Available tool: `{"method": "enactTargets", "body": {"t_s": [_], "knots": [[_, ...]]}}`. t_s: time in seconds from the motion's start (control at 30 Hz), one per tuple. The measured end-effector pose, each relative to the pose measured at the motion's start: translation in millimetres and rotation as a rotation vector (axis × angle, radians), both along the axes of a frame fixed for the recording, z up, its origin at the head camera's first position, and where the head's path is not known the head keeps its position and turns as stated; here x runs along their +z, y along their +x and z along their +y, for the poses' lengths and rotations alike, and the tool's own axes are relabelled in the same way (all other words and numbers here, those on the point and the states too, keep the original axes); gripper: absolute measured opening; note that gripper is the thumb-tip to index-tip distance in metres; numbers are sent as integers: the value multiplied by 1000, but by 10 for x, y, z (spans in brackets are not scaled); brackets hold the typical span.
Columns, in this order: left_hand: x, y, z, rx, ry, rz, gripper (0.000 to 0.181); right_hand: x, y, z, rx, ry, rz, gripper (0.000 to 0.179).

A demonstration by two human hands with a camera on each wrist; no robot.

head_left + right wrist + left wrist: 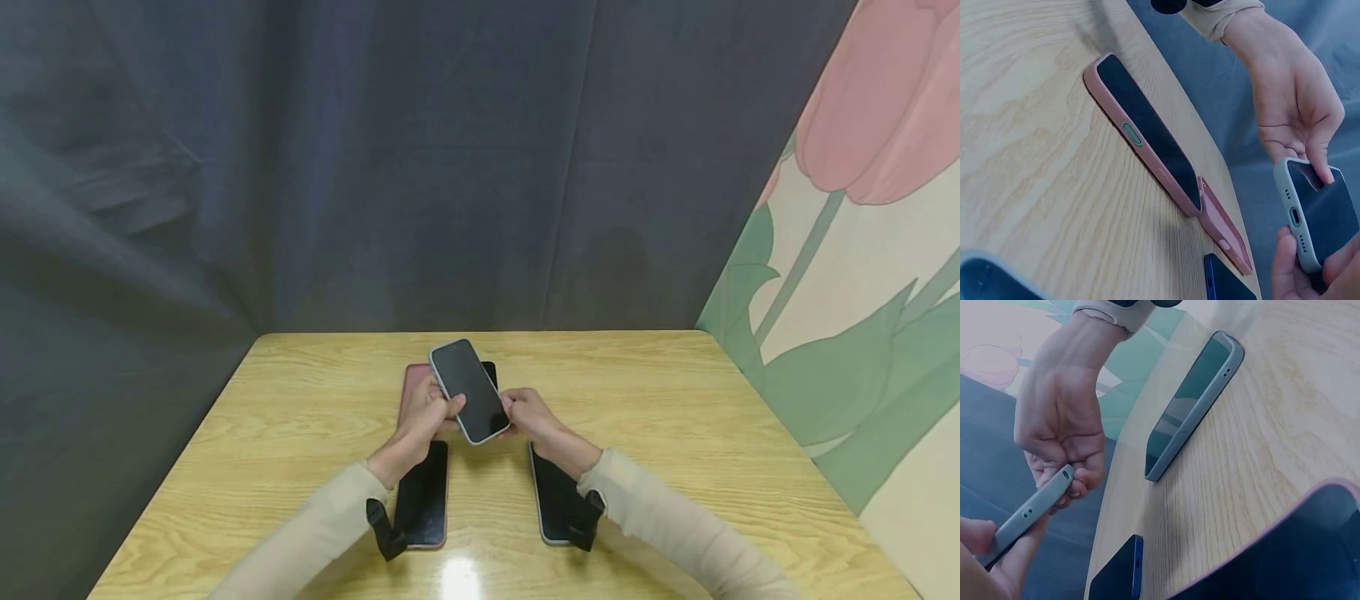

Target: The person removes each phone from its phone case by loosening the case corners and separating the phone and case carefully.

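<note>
Both hands hold a smartphone in a pale blue-grey case (471, 392) above the middle of the table, its dark screen tilted upward. My left hand (422, 423) grips its left long edge, with the thumb over the screen side and fingers behind. My right hand (531, 414) pinches the lower right corner. The port end of the held phone (1296, 216) faces the right wrist camera, and its case wraps the edges there. Below the left hand lies a phone in a pink case (423, 500). Under the right wrist lies another phone in a pale case (553, 496).
Behind the held phone, a pink phone case (1225, 231) lies with its inside up. A dark blue bare phone (1225, 281) lies beside it. The wooden table (300, 400) meets a dark curtain (450, 167) at the back and a tulip-painted wall (862, 333) on the right.
</note>
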State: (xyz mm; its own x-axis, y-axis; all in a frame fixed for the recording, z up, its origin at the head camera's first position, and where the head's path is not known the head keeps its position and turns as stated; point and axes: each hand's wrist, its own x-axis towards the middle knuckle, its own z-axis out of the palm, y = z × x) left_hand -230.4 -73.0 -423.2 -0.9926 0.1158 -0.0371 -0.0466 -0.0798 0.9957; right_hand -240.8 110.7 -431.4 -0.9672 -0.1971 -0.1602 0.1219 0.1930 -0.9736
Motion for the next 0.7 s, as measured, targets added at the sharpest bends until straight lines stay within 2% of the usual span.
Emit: {"method": "enactTargets", "body": {"t_s": [0.27, 0.57, 0.7], "knots": [[-22, 12, 29, 66, -6, -26, 31, 32, 42, -27, 11, 4, 3, 29], [-53, 40, 26, 89, -12, -20, 35, 1, 78, -50, 34, -21, 11, 28], [-42, 11, 10, 92, -20, -31, 32, 28, 83, -20, 69, -44, 14, 28]]}}
